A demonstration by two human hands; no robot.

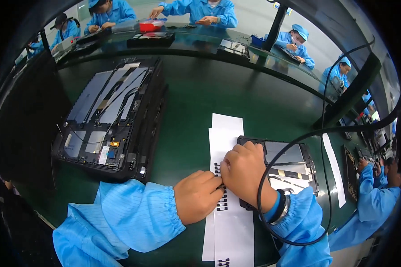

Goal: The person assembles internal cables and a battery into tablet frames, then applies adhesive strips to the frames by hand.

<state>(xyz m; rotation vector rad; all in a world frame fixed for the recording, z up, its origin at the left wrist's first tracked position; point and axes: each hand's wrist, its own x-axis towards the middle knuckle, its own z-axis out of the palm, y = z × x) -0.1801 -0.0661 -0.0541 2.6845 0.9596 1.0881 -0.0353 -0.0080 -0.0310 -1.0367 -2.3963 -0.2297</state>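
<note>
A single head-worn fisheye camera looked steeply down from close above a dark green workbench (200,102), facing away from the wearer, whose blue-sleeved forearms entered from the lower edge. The near bench filled the centre; its straight edges bowed toward the rim. Farther benches curved along the top and right, where the frame darkened to black.

Right hand (243,171) hides left part of opened device (294,167); fingertips of both hands not visible, white paper strip (229,222) cut off at bottom edge
</note>
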